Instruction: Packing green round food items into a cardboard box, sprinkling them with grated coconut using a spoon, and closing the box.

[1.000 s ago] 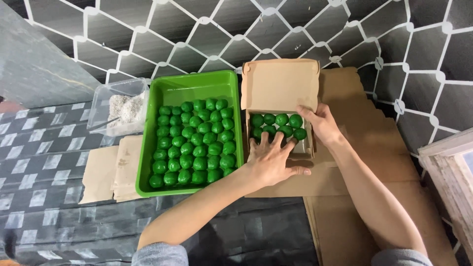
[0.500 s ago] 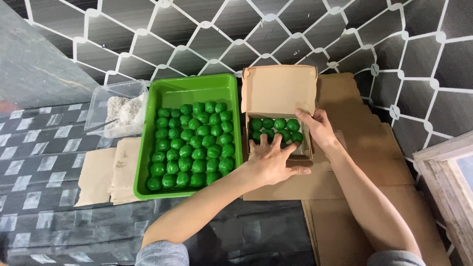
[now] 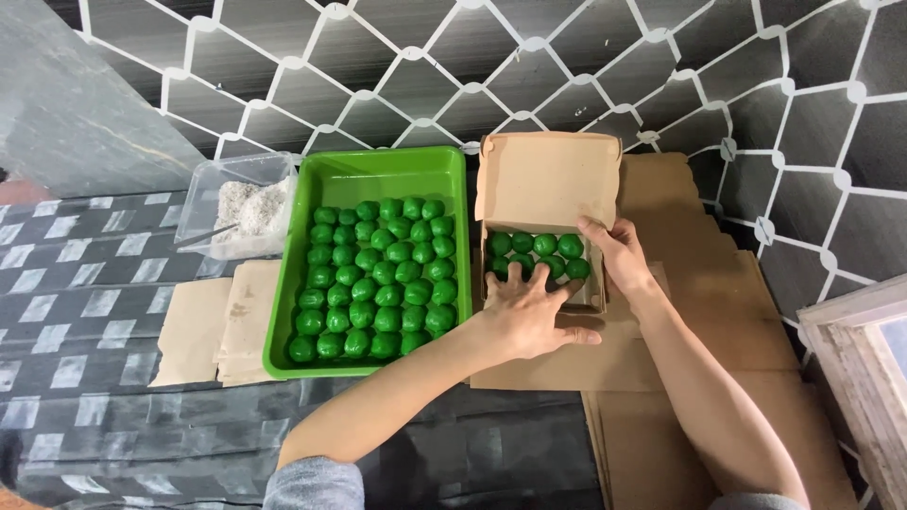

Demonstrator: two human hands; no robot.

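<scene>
A small brown cardboard box (image 3: 593,295) with its lid (image 3: 548,179) raised stands on flat cardboard. Several green balls (image 3: 543,245) lie in it. My left hand (image 3: 529,316) rests over the box's near part, fingers spread and touching the balls. My right hand (image 3: 619,257) holds the box's right wall. To the left, a green plastic tray (image 3: 378,175) holds several rows of the same green balls (image 3: 378,279).
A clear plastic tub (image 3: 236,203) of white powder sits left of the tray. Flat brown cardboard pieces (image 3: 213,326) lie at the left and a stack of flattened cardboard (image 3: 699,321) under the box at the right. A wooden frame (image 3: 864,378) is at the far right.
My left hand has shifted slightly forward over the balls in the box. The right hand stays at the box's right wall. The view has moved a little.
</scene>
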